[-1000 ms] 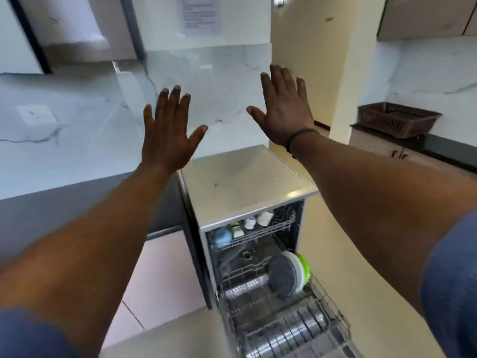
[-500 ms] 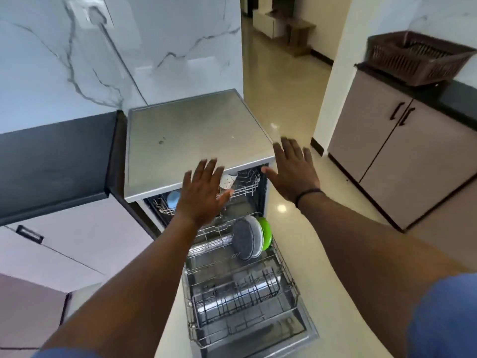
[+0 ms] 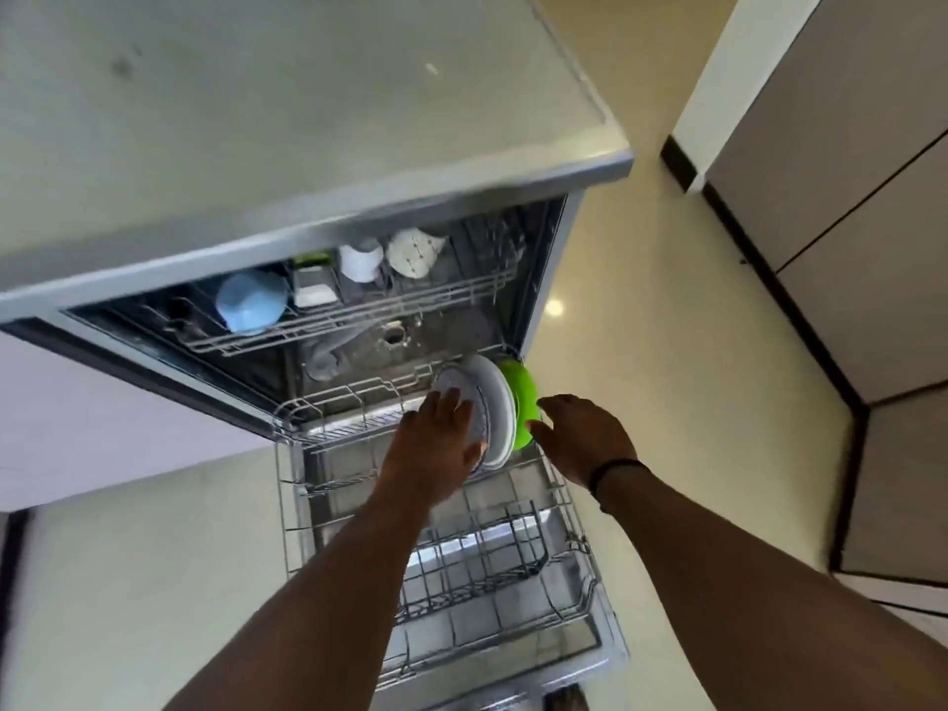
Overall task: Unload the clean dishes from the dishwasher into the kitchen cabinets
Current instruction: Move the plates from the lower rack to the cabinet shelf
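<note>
Plates stand on edge at the back right of the pulled-out lower rack (image 3: 441, 567): a grey plate (image 3: 464, 390) in front, a white plate (image 3: 500, 413) behind it, and a green plate (image 3: 523, 402) hard against the rack's right side. Your left hand (image 3: 436, 443) lies over the face of the grey plate with fingers spread flat, touching but not yet gripping; your right hand (image 3: 585, 436) sits just beside the green plate's rim, fingers relaxed and holding nothing. Lift all three together and the smooth rims may slide apart, so clamp from both sides before raising. Wire tines could catch a lower edge and tip a plate. Above, the upper rack (image 3: 359, 310) holds a blue bowl (image 3: 251, 302) and white cups (image 3: 361, 261); rise carefully or your knuckles may strike it.
</note>
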